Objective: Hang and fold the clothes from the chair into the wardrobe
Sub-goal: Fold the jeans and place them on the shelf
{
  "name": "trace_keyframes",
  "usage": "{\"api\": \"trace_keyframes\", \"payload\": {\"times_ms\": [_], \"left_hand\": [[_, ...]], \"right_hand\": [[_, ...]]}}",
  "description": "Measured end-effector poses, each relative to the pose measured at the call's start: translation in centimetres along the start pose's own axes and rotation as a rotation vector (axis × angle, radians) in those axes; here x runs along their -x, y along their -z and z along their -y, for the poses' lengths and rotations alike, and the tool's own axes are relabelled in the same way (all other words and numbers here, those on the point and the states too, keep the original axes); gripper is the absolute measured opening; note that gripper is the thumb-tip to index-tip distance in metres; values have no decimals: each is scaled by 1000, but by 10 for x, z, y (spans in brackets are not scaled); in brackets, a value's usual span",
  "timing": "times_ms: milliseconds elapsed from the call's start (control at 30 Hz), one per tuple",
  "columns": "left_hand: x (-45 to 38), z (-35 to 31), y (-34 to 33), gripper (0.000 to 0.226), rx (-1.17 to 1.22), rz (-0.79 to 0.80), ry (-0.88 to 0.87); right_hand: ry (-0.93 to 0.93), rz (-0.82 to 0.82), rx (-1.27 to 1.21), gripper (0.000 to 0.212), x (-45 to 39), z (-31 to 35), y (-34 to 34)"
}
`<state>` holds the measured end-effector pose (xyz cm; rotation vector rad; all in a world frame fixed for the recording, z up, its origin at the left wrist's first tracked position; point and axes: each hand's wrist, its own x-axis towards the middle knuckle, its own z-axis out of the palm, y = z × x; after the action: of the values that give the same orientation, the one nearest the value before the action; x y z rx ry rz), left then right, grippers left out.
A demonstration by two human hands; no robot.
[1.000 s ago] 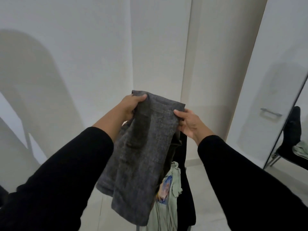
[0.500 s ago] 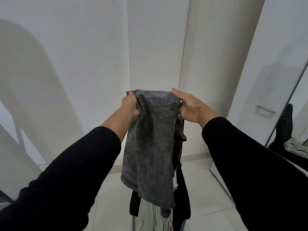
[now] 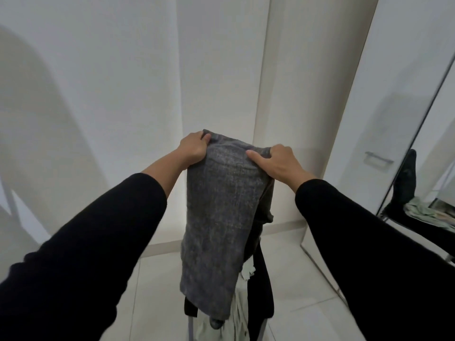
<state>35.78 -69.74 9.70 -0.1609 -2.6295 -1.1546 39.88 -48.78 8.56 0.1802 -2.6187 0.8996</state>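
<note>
A dark grey woven garment point(image 3: 219, 225) hangs doubled over in front of me, held up by its top edge. My left hand point(image 3: 193, 147) grips the top left corner with curled fingers. My right hand point(image 3: 275, 161) grips the top right corner, its index finger lying straight along the cloth. Below the garment stands a black chair point(image 3: 264, 286) with pale green clothes point(image 3: 240, 313) draped over it, mostly hidden by the hanging cloth.
White walls meet in a corner ahead. A white wardrobe door with a metal handle point(image 3: 378, 158) stands at the right. Beside it a mirror point(image 3: 433, 188) reflects the chair and clothes. Pale tiled floor point(image 3: 307, 279) surrounds the chair.
Both hands have shifted their hold to the garment's top edge, and it now hangs straighter and narrower. The view has tilted down, showing more of the chair and floor.
</note>
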Motion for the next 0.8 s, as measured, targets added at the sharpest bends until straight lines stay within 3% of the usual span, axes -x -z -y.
{"api": "trace_keyframes", "payload": {"times_ms": [133, 233, 333, 567, 700, 800], "left_hand": [[-3, 0, 6, 45, 212, 110, 183], [0, 5, 4, 46, 463, 122, 328], [5, 13, -3, 44, 617, 90, 406], [2, 20, -14, 50, 571, 103, 333], [-1, 17, -14, 42, 617, 121, 272], [1, 19, -16, 36, 692, 113, 212]], "right_hand": [[34, -74, 88, 52, -6, 7, -4], [-171, 78, -439, 38, -13, 5, -4], [-286, 307, -661, 53, -14, 6, -2], [-263, 262, -471, 40, -15, -6, -8], [-116, 83, -219, 34, -15, -12, -9], [-102, 16, -273, 29, -17, -11, -8]]}}
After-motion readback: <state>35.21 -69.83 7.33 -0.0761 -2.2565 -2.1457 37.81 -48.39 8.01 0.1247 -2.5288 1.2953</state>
